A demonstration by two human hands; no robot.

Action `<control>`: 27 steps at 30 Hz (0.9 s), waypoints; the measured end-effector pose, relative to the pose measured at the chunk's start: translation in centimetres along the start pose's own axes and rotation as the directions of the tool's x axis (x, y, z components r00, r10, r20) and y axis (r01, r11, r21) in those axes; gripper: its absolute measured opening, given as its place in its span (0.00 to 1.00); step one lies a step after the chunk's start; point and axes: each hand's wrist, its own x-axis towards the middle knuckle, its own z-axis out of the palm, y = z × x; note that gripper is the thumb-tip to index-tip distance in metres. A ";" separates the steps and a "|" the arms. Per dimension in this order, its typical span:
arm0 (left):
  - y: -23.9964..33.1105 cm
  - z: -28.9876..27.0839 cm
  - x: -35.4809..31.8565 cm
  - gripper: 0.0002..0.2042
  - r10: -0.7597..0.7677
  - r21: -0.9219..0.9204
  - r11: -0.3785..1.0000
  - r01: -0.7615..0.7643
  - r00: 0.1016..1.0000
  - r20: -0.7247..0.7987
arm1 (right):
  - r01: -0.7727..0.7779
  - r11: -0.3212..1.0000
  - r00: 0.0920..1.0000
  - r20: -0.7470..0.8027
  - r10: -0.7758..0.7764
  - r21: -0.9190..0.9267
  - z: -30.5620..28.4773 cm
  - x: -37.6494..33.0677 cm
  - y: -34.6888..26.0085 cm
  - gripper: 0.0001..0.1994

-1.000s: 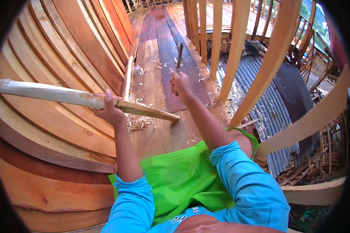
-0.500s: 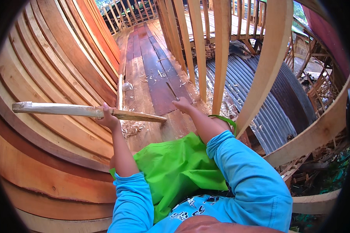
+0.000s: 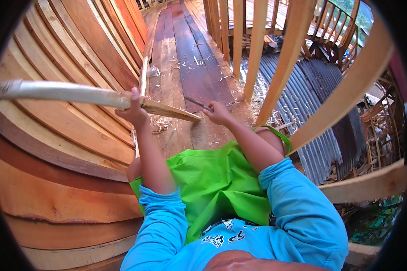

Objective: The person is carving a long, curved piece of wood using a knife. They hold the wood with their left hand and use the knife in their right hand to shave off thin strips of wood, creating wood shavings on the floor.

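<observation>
Left hand (image 3: pixel 134 109): your fingers wrap the wooden piece, the thumb lying up along its top.
Wooden piece (image 3: pixel 72 92): it passes through your left hand, a long pale length out to the left and a shorter, tapered end reaching toward the right hand.
Right hand (image 3: pixel 218 113): you hold it closed around the near end of a thin dark tool (image 3: pixel 196 102), knife-like, pointing left and away; its edge is too small to make out.
Slip risk: the tool lies just beyond the tapered end, so a glancing stroke could run along the wood into your left thumb.
Twist risk: one hand grips the piece and the long side looks unsupported, so a hard push could roll it in your palm.
Lap: the green cloth (image 3: pixel 208 180) sits below both hands; a stroke pulled too far toward you could catch it or your knee.
Floor: shavings (image 3: pixel 160 123) lie beyond your left hand and could make the boards slippery.
Railing slats (image 3: pixel 257 49): gaps right of your right hand could let a dropped tool fall through.
</observation>
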 end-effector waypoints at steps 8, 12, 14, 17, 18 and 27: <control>0.2 -5.3 2.6 0.08 0.036 0.025 0.999 -0.031 0.962 -0.269 | 0.017 0.997 0.933 0.357 -0.041 0.070 4.8 1.8 -3.2 0.14; -1.0 -3.9 2.7 0.10 0.009 0.193 0.980 0.049 0.957 -0.290 | -0.291 0.946 0.869 0.452 0.200 0.141 5.8 3.3 -1.8 0.10; -1.1 -3.0 3.1 0.12 -0.014 0.262 0.961 0.084 0.966 -0.258 | -0.408 0.888 0.827 0.499 0.261 0.212 6.1 4.3 -1.8 0.09; -1.5 -3.5 3.2 0.16 -0.098 0.271 0.956 0.117 0.992 -0.081 | -0.311 0.924 0.890 0.409 0.202 0.221 7.1 5.8 -0.6 0.09; -1.8 -4.2 3.6 0.18 -0.110 0.299 0.948 0.111 0.994 -0.019 | -0.209 0.956 0.936 0.324 0.135 0.208 7.4 6.0 0.3 0.10; -3.0 -4.2 1.1 0.11 -0.203 -0.033 0.979 0.202 0.942 -0.268 | -0.070 0.996 0.933 0.358 0.044 0.061 6.7 4.9 -1.7 0.15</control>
